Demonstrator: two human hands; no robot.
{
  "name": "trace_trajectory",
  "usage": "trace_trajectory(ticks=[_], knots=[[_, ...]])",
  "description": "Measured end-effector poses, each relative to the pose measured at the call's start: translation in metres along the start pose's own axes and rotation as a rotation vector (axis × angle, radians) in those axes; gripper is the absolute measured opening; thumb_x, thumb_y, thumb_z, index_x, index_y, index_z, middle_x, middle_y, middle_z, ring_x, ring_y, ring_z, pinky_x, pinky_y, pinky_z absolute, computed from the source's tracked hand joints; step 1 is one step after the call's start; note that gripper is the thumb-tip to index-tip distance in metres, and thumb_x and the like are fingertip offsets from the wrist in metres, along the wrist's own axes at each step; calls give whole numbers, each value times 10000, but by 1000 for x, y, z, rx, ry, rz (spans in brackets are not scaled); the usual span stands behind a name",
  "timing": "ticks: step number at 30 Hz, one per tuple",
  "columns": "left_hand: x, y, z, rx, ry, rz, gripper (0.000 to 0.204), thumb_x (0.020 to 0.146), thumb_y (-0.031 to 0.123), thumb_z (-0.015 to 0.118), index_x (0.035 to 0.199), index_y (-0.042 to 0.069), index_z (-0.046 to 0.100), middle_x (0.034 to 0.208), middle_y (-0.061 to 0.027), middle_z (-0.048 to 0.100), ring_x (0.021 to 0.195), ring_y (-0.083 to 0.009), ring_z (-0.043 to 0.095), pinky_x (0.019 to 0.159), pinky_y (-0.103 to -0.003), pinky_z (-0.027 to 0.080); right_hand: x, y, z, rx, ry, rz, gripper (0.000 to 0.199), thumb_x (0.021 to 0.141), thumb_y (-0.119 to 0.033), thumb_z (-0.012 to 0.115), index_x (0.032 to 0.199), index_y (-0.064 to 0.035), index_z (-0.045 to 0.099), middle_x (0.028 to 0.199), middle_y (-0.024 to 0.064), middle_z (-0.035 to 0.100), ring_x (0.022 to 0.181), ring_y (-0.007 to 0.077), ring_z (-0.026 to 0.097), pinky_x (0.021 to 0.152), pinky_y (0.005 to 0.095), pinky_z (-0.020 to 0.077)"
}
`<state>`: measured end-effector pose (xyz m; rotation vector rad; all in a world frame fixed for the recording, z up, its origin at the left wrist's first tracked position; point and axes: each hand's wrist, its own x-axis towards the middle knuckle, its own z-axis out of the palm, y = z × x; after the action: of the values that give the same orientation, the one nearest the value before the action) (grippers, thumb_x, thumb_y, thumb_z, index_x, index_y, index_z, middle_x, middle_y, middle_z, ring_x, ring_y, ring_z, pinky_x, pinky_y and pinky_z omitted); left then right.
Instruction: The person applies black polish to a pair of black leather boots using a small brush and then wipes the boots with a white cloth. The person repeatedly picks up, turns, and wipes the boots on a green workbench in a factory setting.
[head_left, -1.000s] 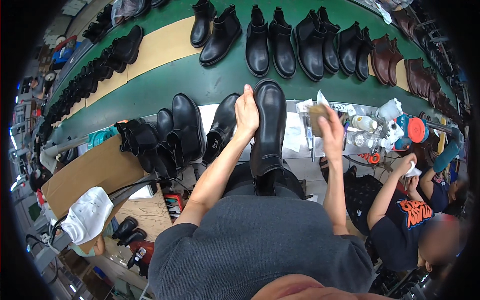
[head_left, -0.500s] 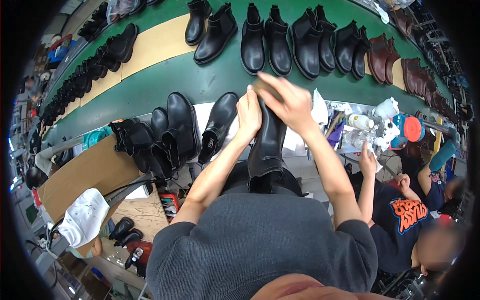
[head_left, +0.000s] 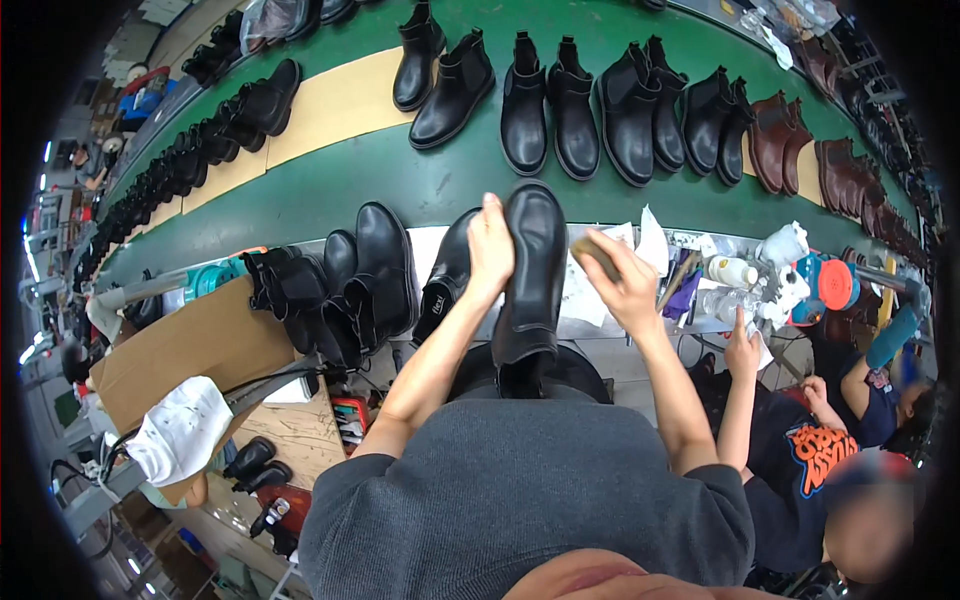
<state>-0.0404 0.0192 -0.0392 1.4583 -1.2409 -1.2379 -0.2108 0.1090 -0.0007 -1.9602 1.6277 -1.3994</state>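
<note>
A black ankle boot (head_left: 533,270) stands toe-away over my lap, its shaft opening toward me. My left hand (head_left: 491,250) grips its left side near the toe, thumb up and the other fingers mostly hidden. Right of the boot and apart from it, my right hand (head_left: 622,283) pinches a small brownish pad (head_left: 582,246); whether it is sponge or brush I cannot tell. Just left of my left hand lies another black boot (head_left: 452,255), partly covered by my hand and forearm. Further left sit several more black boots (head_left: 381,260).
A green bench top (head_left: 400,180) carries rows of black boots (head_left: 525,115) and brown boots (head_left: 769,145). White bottles (head_left: 733,271), papers (head_left: 585,297) and a purple cloth (head_left: 683,293) lie at right. Beside them is a co-worker's hand (head_left: 742,352). Brown cardboard (head_left: 190,345) leans at left.
My right hand with the pad has moved off the boot's toe, rightward and nearer me, uncovering the toe. My left hand still holds the boot. The whole view has shifted slightly.
</note>
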Motion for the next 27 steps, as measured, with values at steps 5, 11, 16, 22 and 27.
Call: trace_trajectory(ticks=[5, 11, 16, 22, 27], knots=[[-5, 6, 12, 54, -49, 66, 589, 1010, 376, 268, 735, -85, 511, 637, -227, 539, 591, -266, 456, 611, -440, 373, 57, -28, 11, -63, -48, -145, 357, 758, -115, 723, 1103, -74, 641, 816, 95, 650, 655, 210, 641, 565, 291, 503], [1, -13, 5, -43, -66, 55, 554, 1013, 364, 274, 780, -68, 530, 669, -228, 548, 634, -284, 514, 624, -430, 381, 43, -18, 21, -9, -11, -165, 385, 758, -79, 719, 1130, -55, 626, 753, 116, 629, 619, 236, 623, 553, 299, 484], [-7, -7, 10, 2, -114, 84, 526, 1010, 334, 289, 774, -71, 526, 713, -239, 571, 656, -334, 532, 637, -430, 393, 78, -21, 28, -114, -108, -276, 348, 772, -143, 704, 1100, -57, 625, 795, 43, 629, 619, 194, 605, 533, 290, 478], [-4, 4, -1, 33, -97, -44, 541, 1008, 356, 281, 750, -69, 495, 663, -226, 548, 610, -308, 459, 630, -436, 377, 43, -9, 18, -32, -42, -231, 380, 750, -113, 720, 1116, -64, 631, 701, 66, 606, 551, 195, 597, 515, 302, 482], [-9, -13, 5, -114, -20, 207, 538, 1011, 346, 284, 747, -76, 488, 654, -225, 533, 615, -286, 482, 612, -428, 377, 81, -23, 42, -38, -139, -311, 375, 753, -107, 717, 1113, -60, 622, 774, 85, 627, 632, 206, 622, 556, 301, 495]])
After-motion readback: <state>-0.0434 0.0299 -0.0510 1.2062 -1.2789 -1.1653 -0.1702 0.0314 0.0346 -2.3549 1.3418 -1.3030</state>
